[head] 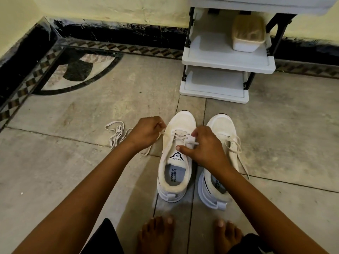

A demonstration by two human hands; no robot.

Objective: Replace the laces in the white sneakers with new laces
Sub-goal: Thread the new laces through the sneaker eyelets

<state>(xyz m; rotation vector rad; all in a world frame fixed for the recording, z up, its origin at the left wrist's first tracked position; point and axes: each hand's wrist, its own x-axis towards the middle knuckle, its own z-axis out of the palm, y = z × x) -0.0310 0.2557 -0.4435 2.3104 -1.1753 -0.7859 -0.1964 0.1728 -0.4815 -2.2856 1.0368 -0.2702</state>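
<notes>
Rack: white shelf rack [227, 61] by the wall, its top cut off.
Sneakers: left sneaker [181, 121] and right sneaker [222, 123] stand side by side on the floor, toes toward the rack; the forearm hides part of the right one.
Hands: left hand [146, 132] pinches the lace [178, 133] end; right hand [205, 145] grips its opposite side.
Loose lace [117, 134]: on the floor, partly behind the left wrist.
Writing: "SPEED" on the tongue, "SPEED & FLEXIBLE" on the insole.

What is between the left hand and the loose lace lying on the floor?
Nothing visible. The loose lace lies on bare floor beside the left hand, which pinches the sneaker's lace.
</notes>
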